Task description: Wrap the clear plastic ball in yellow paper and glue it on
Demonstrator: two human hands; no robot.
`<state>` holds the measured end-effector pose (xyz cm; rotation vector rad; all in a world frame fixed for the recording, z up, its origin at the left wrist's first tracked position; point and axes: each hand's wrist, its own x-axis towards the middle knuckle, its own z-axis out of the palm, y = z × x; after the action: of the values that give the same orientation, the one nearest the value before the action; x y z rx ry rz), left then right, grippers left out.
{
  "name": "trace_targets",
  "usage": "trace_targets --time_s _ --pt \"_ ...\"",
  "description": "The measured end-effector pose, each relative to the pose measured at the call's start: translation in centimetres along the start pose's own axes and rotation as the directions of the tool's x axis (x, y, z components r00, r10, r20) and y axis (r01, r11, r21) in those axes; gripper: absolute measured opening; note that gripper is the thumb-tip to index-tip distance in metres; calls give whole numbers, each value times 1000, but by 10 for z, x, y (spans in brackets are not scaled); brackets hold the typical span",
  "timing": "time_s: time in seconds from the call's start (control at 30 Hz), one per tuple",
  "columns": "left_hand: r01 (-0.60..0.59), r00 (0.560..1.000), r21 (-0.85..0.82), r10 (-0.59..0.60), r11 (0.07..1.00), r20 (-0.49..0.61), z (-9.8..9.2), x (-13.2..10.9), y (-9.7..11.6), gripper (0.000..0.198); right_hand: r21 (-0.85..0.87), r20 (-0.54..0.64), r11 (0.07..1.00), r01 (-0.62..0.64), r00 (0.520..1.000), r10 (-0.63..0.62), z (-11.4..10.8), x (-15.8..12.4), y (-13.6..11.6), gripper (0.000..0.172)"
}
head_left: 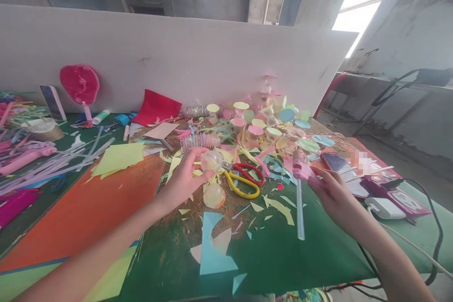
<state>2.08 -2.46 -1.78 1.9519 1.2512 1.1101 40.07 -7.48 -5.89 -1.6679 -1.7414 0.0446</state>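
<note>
My left hand (pixel 187 174) pinches a small clear plastic cup piece (pixel 211 161) between thumb and fingers, above the middle of the cluttered table. Just below it, another clear dome-shaped piece (pixel 213 196) lies on the table. My right hand (pixel 327 184) grips a pink hot glue gun (pixel 300 167), and a clear glue stick (pixel 300 212) sticks out of it toward me. Close to my left hand lie scissors (pixel 244 191) with a yellow and a red handle loop. Behind both hands stand several clear pieces topped with coloured paper discs (pixel 255 130).
Paper scraps (pixel 214 245) litter the green table (pixel 276 259). Left are an orange sheet (pixel 102 207), yellow paper (pixel 118 158) and a heap of straws and sticks (pixel 81 160). At right are a phone (pixel 336 163), a white charger (pixel 385 208) and cables. A white board (pixel 212 61) stands behind.
</note>
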Motion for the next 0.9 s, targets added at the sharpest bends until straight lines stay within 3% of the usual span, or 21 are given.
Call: trace_targets --time_s 0.1,0.2,0.27,0.33,0.43,0.53,0.6,0.73,0.9 --pt "5 1000 -19 -5 1000 15 0 0 1 40 360 120 908 -213 976 181 -14 -4 -11 31" --pt "27 999 19 -28 999 19 -2 -1 7 40 677 238 623 -392 918 318 -21 -3 -27 28" --pt "24 1000 62 -25 998 17 -2 -1 10 39 782 318 432 -449 884 344 -21 3 -41 28" --pt "-15 1000 82 13 997 16 -3 -1 9 38 817 355 342 -465 872 338 -17 14 -55 27" --pt "-65 998 70 65 995 7 -2 1 0 38 803 411 368 -469 883 227 -5 32 -78 31" --pt "-57 998 70 58 996 -10 -1 3 -9 37 761 454 467 -450 884 112 14 45 -101 40" --pt "-47 998 77 50 996 -36 -2 5 -13 37 736 461 520 -435 883 85 27 49 -117 48" --pt "-5 998 88 11 996 -64 -5 8 -16 37 693 513 574 -436 858 32 51 49 -141 50" --pt "6 997 112 3 994 -74 -6 6 -21 39 678 491 612 -408 870 35 64 38 -148 51"
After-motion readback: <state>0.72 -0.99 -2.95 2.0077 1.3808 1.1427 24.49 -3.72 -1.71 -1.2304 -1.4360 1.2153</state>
